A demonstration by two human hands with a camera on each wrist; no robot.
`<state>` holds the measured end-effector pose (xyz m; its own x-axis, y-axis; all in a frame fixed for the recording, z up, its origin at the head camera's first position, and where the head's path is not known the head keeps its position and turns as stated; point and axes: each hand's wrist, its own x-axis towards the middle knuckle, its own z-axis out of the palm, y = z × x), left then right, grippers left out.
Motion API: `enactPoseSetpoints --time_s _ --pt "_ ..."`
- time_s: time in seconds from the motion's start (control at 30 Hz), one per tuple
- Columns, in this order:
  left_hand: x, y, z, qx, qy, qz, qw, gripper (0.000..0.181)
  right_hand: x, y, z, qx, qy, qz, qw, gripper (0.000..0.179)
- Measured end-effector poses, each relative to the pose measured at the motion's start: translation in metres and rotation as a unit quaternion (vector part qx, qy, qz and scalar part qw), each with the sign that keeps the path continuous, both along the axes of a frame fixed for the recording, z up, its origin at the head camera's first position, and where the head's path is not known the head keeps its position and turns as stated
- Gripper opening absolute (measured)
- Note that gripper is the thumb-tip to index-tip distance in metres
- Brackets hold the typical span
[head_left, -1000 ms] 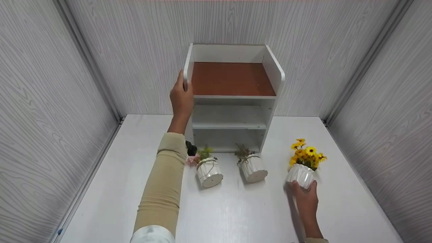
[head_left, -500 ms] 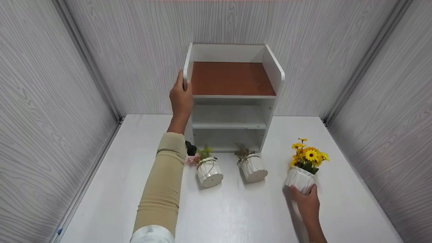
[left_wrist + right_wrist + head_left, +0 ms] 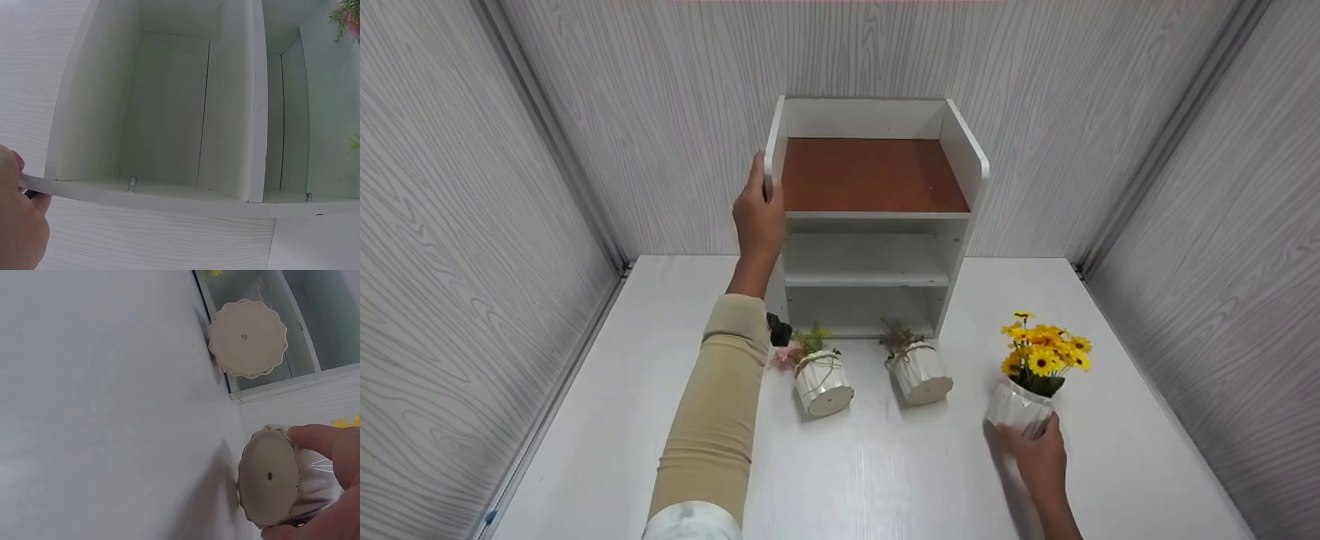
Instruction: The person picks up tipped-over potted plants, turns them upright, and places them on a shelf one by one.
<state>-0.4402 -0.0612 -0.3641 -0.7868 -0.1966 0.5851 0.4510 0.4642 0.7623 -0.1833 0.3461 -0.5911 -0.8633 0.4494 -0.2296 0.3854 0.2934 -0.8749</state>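
In the head view my left hand [image 3: 759,221] grips the upper left side panel of a white shelf unit [image 3: 877,217] with a brown top board [image 3: 874,176]. The left wrist view shows the thumb and fingers of that hand around the panel's edge. Off to the right, my right hand [image 3: 1041,461] holds the lower part of a white ribbed flowerpot [image 3: 1017,406] with yellow flowers [image 3: 1044,352]. The pot is tilted, and its scalloped base [image 3: 270,477] faces the right wrist camera, with thumb and fingers on opposite sides.
Before the shelf, two more white pots lie on their sides: one with pink and green flowers [image 3: 825,386], one with a brownish plant [image 3: 922,376]. A black object [image 3: 778,330] is partly hidden by my left sleeve. Wood-grain walls enclose the white table [image 3: 870,480].
My right hand has drawn the yellow-flower pot slightly nearer and to the left, turning the blooms more toward the head camera. The left hand keeps its hold on the shelf.
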Motion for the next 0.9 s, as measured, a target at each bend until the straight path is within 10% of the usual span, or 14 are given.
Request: enactPoseSetpoints --time_s 0.9 --pt "0.001 -0.001 -0.003 0.024 0.015 -0.012 0.9995 0.05 -0.035 0.01 -0.01 0.05 0.147 0.043 0.987 0.084"
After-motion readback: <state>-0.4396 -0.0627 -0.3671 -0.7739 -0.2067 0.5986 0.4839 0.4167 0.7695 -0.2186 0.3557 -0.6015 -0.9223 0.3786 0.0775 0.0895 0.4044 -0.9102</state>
